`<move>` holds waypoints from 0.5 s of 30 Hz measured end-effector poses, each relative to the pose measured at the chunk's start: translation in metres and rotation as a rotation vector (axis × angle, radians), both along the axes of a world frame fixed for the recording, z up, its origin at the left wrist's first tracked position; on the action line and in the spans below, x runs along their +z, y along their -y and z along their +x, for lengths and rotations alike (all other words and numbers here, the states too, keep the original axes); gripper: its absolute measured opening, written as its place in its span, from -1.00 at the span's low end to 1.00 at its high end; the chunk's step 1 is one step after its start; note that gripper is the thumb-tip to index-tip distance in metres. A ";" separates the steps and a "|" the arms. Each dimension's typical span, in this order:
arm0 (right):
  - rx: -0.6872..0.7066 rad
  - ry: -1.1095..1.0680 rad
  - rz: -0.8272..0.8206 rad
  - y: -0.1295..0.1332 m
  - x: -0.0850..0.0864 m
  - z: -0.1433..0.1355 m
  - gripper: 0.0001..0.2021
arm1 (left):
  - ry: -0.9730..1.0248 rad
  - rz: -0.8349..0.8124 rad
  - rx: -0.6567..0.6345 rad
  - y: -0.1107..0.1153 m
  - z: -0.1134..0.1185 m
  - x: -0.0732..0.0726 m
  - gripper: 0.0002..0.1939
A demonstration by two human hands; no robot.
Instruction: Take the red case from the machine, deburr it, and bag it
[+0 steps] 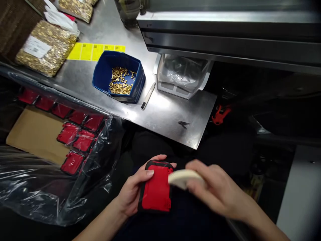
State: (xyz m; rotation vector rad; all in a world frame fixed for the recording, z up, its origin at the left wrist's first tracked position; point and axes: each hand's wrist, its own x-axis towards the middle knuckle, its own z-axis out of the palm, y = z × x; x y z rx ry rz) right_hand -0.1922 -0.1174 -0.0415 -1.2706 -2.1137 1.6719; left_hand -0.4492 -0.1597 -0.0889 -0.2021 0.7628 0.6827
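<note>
In the head view, my left hand (132, 185) grips a red and black rectangular plastic case (155, 189), thumb on its red face and fingers behind it. My right hand (217, 187), smeared by motion, is closed on a cream-coloured, round-edged pad (182, 178). The pad's edge is at the case's upper right side; whether they touch, I cannot tell. Similar red and black cases (84, 140) lie to the left in a box lined with clear plastic (100, 160).
On the metal table (170, 122) stand a blue bin (100, 72) of small brass parts and a grey bin (173, 88) holding a clear bag. A slim white tool (148, 96), nail clippers (184, 124), yellow labels (86, 52) and a bag of brass parts (57, 43) lie there too.
</note>
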 end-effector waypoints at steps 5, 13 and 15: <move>0.266 0.055 0.319 0.037 0.003 -0.005 -0.81 | -0.130 -0.115 -0.128 0.000 0.019 0.008 -0.51; 0.217 0.154 0.382 0.048 -0.013 -0.020 -0.81 | -0.354 -0.197 -0.248 -0.001 0.036 0.007 -0.46; 0.217 0.154 0.340 0.050 -0.013 -0.018 -0.81 | -0.346 -0.206 -0.240 -0.001 0.036 0.008 -0.47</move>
